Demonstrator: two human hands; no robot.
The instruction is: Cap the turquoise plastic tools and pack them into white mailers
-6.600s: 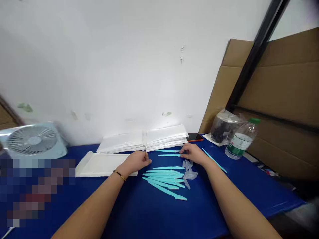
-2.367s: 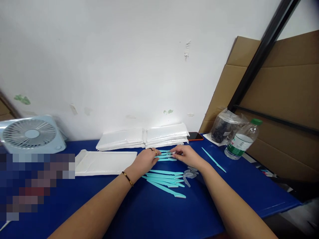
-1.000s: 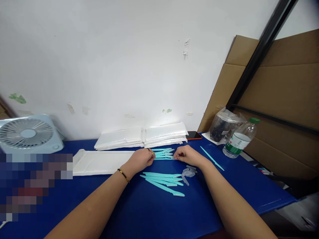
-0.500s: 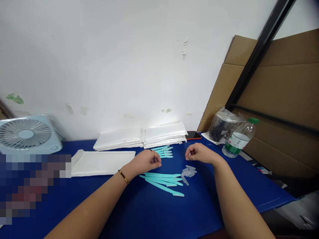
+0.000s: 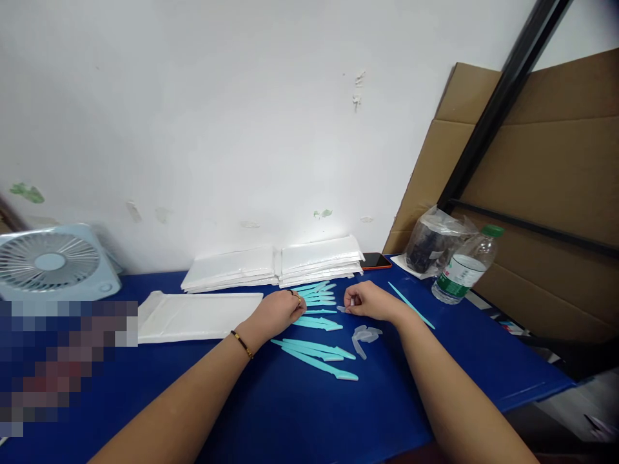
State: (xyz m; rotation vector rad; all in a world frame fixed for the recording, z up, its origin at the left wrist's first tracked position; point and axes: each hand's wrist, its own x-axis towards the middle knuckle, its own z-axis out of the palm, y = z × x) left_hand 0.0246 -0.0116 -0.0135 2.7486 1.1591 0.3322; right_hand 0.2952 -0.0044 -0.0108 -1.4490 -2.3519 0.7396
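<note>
My left hand (image 5: 281,310) is closed on a turquoise eyebrow razor (image 5: 322,323), whose blade end points right. Opposite it, the fingers of my right hand (image 5: 371,300) pinch a small clear blade cap (image 5: 341,309). A loose group of turquoise razors (image 5: 316,351) lies in front of my left hand, and a fanned row of razors (image 5: 319,295) lies behind it. Several clear caps (image 5: 363,336) sit in a small pile below my right hand. One more razor (image 5: 411,305) lies slanted beside my right wrist. My left fingertips are partly hidden.
White packets (image 5: 232,267) are stacked against the wall, with a white tray-like packet (image 5: 203,312) before them. A fan (image 5: 53,261) stands at left. A phone (image 5: 375,261), a bagged dark container (image 5: 425,245) and a water bottle (image 5: 461,270) stand at right on the blue table (image 5: 309,419).
My right hand has moved left, toward my left hand, and a cap now shows at its fingertips. Razors near my left hand have shifted upward, and the slanted razor at right has come into view.
</note>
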